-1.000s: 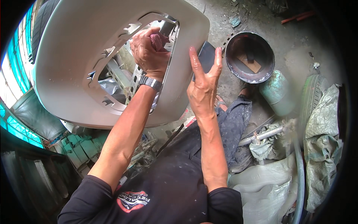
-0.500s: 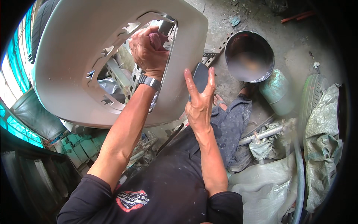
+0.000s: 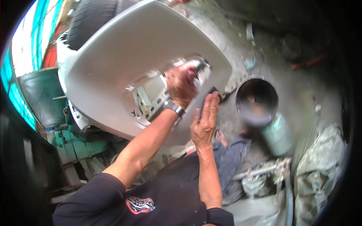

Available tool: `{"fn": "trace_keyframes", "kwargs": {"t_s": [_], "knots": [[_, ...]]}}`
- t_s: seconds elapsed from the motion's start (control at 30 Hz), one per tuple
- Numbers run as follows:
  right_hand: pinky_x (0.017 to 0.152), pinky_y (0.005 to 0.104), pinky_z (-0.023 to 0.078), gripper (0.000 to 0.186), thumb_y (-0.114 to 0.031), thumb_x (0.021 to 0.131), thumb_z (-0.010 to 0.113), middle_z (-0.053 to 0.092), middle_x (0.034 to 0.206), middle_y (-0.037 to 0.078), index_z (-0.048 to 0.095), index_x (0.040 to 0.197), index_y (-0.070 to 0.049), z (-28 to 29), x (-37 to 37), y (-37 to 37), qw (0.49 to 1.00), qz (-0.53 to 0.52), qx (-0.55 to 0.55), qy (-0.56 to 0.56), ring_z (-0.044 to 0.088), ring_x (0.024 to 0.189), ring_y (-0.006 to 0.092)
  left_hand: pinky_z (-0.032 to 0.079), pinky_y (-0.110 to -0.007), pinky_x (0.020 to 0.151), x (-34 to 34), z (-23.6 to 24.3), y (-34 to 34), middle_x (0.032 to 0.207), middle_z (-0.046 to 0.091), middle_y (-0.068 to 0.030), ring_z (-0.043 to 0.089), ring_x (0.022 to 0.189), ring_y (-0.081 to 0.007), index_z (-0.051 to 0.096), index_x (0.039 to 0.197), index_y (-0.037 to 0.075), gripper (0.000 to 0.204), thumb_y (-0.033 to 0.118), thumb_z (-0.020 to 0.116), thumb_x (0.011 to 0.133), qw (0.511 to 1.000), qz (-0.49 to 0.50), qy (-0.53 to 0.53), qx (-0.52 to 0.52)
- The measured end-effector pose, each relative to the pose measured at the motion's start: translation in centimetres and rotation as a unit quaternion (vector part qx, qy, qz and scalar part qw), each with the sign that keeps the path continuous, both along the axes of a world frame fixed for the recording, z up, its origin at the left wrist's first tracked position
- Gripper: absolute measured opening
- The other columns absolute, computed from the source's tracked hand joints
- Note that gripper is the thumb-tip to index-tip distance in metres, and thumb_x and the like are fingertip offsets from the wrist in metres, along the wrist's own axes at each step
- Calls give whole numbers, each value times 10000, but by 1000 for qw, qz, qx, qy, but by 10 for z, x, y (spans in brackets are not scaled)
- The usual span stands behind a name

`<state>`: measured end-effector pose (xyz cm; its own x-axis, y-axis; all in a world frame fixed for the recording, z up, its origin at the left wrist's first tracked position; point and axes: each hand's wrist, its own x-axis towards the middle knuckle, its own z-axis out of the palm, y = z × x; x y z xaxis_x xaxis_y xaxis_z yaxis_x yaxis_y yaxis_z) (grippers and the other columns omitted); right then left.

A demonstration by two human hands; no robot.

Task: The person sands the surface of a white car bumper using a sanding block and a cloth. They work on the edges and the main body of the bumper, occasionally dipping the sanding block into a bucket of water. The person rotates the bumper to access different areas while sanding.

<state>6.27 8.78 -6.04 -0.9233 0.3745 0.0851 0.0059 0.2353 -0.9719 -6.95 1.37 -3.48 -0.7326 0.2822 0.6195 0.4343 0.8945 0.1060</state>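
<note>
A large grey car bumper cover [image 3: 113, 64] fills the upper left, with a cut-out opening edged by clip tabs. My left hand [image 3: 180, 86], a watch on its wrist, reaches over this opening, its fingers closed round a pinkish wad, seemingly a rag or sponge [image 3: 191, 74]. Motion blurs that hand a little. To its right, my right hand [image 3: 204, 126] lies along the bumper's right-hand strip, fingers together over a dark flat sanding block [image 3: 214, 90]. Most of the block is hidden beneath the fingers.
A dark bucket [image 3: 257, 98] with murky contents stands right of the bumper, beside a worn greenish cylinder [image 3: 278, 135]. A crumpled grey sheet [image 3: 320, 169] lies at the far right, near pipes [image 3: 260, 170]. Tires [image 3: 92, 22] stand behind the bumper.
The bumper and bucket sit lower in view, and the bumper appears turned. My right hand's fingers, spread in a V over the block before, are now together. My left hand keeps the pinkish wad.
</note>
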Motion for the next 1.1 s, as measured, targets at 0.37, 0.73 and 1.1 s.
{"fn": "trace_keyframes", "kwargs": {"t_s": [0.37, 0.73, 1.1], "knots": [[1241, 509, 135, 554, -129, 1039, 484, 299, 1641, 186, 349, 1565, -23, 84, -134, 33, 947, 47, 195, 252, 270, 1527, 351, 462, -453, 801, 12, -6, -6, 923, 689, -83, 644, 871, -292, 670, 1076, 101, 267, 274, 662, 873, 996, 61, -67, -2], [1237, 575, -26, 635, -303, 971, 590, 350, 1624, 151, 420, 1526, -46, 181, -157, -18, 833, 280, 344, 329, 297, 1519, 317, 474, -485, 879, 11, -1, 9, 948, 686, -142, 649, 926, -348, 652, 1034, 63, 281, 288, 611, 869, 976, 126, -157, 88], [1206, 653, -1, 797, -237, 820, 730, 338, 1615, 211, 412, 1521, -30, 201, -159, -47, 822, 298, 354, 332, 313, 1501, 377, 476, -484, 882, 24, 1, 5, 953, 687, -143, 650, 931, -347, 653, 1035, 63, 282, 287, 609, 869, 963, 97, -216, 127]]}}
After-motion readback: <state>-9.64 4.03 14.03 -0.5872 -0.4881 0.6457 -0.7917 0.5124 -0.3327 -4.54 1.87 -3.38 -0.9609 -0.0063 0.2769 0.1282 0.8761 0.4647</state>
